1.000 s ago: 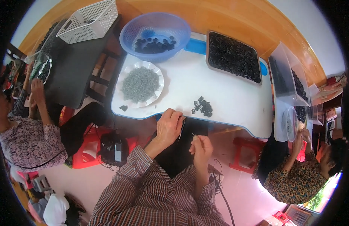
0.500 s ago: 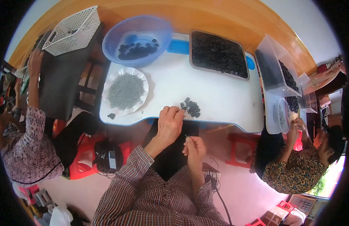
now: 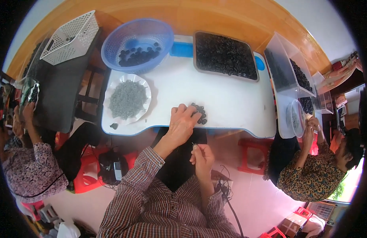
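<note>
At the table's front edge, my left hand (image 3: 182, 121) rests with fingers bent and apart, its fingertips touching a small pile of black pieces (image 3: 201, 112). The hand covers part of the pile. Below the edge, my right hand (image 3: 202, 158) is closed in a pinch; a tiny thin tip shows above the fingers, too small to name. To the left stands a white wavy-rimmed plate (image 3: 148, 94) heaped with grey, fine-looking material (image 3: 128, 99). One dark piece (image 3: 113, 126) lies beside it on the white table (image 3: 171, 89).
A blue perforated basket (image 3: 165, 49) with black pieces stands at the back left. A tray (image 3: 227, 55) full of black pieces sits at the back right. Clear bins (image 3: 284, 65) stand further right. Two people work at the sides, near red stools (image 3: 253, 156).
My left hand has moved slightly right over the pile, covering more of it. The right hand keeps its pinch. The view has shifted a little; the person at left has lowered an arm.
</note>
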Demonstrator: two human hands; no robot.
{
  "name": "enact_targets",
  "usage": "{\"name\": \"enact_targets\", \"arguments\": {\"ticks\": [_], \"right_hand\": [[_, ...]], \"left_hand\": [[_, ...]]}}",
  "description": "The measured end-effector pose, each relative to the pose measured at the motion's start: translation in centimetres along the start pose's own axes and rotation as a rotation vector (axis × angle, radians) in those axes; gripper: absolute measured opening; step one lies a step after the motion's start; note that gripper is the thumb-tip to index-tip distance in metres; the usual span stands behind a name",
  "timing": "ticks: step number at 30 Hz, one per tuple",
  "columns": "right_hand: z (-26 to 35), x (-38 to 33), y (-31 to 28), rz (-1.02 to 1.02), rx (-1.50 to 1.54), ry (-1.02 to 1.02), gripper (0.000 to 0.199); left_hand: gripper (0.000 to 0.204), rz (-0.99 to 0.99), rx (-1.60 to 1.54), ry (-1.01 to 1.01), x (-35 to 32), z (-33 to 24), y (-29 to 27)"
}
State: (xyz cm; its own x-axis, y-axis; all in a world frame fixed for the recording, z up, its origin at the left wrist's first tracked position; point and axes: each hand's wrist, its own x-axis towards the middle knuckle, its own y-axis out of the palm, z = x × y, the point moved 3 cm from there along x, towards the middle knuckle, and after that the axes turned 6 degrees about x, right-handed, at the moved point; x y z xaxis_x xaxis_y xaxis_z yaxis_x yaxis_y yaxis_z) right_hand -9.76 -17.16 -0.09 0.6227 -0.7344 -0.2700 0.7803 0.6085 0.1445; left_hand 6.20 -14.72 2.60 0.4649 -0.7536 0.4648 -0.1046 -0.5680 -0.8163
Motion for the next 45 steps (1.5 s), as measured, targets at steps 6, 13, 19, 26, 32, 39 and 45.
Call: {"name": "enact_targets", "arguments": {"ticks": [6, 13, 19, 26, 32, 39, 45], "right_hand": [[-0.1, 0.2, -0.2, 0.057, 0.021, 0.018, 0.016], [0.1, 0.0, 0.4, 0.002, 0.014, 0.023, 0.012], [-0.4, -0.5, 0.2, 0.029, -0.011, 0.052, 0.016], [-0.1, -0.8, 0.7, 0.040, -0.001, -0.003, 0.015], [0.1, -1.2, 1.5, 0.031, -0.018, -0.027, 0.012], [0.4, -1.8, 1.8, 0.049, -0.054, -0.013, 0.015], [1.6, -2.2, 2.4, 0.047, -0.038, -0.044, 0.012]], "left_hand": [[0.026, 0.006, -0.008, -0.035, 0.0, 0.2, 0.3], [0.018, -0.204, -0.440, -0.274, -1.6, 0.6, -1.6], [0.031, 0.057, -1.650, -0.820, -5.7, 0.5, -1.3], [0.032, 0.040, -1.749, -0.793, -7.9, -0.1, -2.5], [0.033, 0.019, -1.937, -0.739, -9.3, 0.4, -2.5], [0.034, 0.005, -2.178, -0.731, -10.3, -0.1, -2.7], [0.036, 0.020, -2.133, -0.704, -11.0, -0.1, -2.8]]}}
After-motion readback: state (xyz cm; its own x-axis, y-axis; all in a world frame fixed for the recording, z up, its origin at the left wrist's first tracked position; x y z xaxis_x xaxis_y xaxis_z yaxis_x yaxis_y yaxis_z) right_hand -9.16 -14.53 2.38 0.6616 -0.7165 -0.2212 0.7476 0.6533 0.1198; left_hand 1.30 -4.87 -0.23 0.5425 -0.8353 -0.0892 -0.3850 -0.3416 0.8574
